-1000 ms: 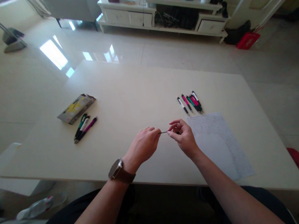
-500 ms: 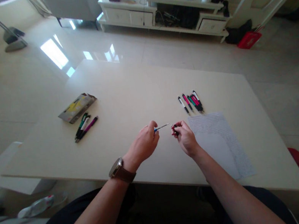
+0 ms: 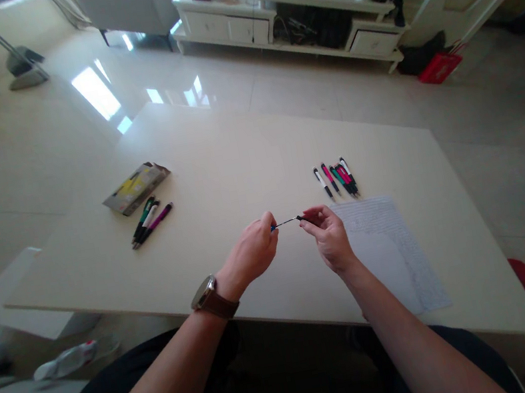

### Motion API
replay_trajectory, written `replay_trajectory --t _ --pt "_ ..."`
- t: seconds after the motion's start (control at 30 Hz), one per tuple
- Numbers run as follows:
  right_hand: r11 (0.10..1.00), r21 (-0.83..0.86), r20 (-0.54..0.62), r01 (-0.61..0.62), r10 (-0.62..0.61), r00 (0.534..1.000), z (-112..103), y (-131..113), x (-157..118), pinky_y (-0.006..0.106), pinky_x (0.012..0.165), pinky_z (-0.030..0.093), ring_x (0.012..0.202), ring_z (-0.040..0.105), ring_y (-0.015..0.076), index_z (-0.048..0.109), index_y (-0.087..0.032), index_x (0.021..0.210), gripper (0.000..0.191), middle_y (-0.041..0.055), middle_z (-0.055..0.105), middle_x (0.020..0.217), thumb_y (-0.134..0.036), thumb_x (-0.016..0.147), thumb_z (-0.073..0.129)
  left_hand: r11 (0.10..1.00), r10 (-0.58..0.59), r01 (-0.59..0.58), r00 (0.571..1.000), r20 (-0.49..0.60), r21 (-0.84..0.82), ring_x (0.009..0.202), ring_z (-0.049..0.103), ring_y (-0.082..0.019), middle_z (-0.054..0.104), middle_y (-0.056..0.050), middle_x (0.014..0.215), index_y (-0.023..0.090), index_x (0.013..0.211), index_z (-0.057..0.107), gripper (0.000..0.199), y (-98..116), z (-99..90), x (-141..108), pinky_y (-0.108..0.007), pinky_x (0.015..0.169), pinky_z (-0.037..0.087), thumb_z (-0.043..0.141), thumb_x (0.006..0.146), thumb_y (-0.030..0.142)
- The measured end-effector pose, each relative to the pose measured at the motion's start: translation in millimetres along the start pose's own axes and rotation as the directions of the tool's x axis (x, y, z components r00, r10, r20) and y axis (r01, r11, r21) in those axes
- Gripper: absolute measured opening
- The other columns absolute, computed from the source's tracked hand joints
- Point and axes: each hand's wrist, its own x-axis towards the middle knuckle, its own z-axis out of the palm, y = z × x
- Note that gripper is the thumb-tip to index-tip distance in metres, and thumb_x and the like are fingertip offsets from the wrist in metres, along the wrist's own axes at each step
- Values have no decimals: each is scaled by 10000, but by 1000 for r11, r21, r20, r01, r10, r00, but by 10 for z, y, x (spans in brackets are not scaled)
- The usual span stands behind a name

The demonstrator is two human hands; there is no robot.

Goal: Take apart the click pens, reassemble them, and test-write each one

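My left hand (image 3: 257, 246), with a watch on its wrist, pinches the blue end of a thin refill (image 3: 287, 221) that points right. Fingers of my right hand (image 3: 326, 229) close round a small dark pen part (image 3: 301, 218), which meets the refill's tip. Several pens (image 3: 343, 179) in white, pink and green lie beyond my right hand. At the left, a purple pen (image 3: 158, 223) lies with green and white ones beside an opened cardboard box (image 3: 136, 188).
A sheet of written paper (image 3: 389, 255) lies under and beside my right wrist. The white table (image 3: 235, 154) has its near edge below my forearms. Across the floor stand a white cabinet (image 3: 233, 29) and a grey seat (image 3: 127, 7).
My right hand has turned, and the dark part in it now points left and touches the refill's tip. My left hand has hardly moved.
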Motion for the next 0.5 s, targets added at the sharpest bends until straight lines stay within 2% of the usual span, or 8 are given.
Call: replay_trajectory --t 0.17,0.3,0.4,0.5 --pt "996 -84 20 -6 8 1000 -4 -51 -22 319 794 512 807 648 158 651 -212 866 253 8 698 852 -244 673 812 1000 25 -25 999 33 11 782 559 -193 609 -39 836 204 953 512 58 -22 7 -5 -330 705 429 456 961 217" --pt "987 -154 92 -43 58 994 -6 -83 -37 327 783 517 802 648 167 679 -200 834 211 31 726 878 -245 669 803 997 82 -81 995 59 -18 825 575 -177 612 -53 960 201 945 575 92 -24 -4 -2 -323 749 456 494 962 242" --pt "985 -166 154 -43 69 986 24 -96 -60 349 841 522 858 663 182 724 -201 869 138 45 732 904 -276 753 732 995 90 -88 995 44 -36 856 591 -178 615 -53 994 205 978 604 91 -30 0 3 -324 777 472 525 957 245" --pt "983 -185 188 10 25 982 55 -86 -79 350 852 529 870 668 183 751 -206 901 153 49 710 917 -311 808 690 995 63 -63 998 0 -74 881 609 -183 650 -37 973 215 1092 577 160 -39 2 3 -328 801 478 572 932 207"
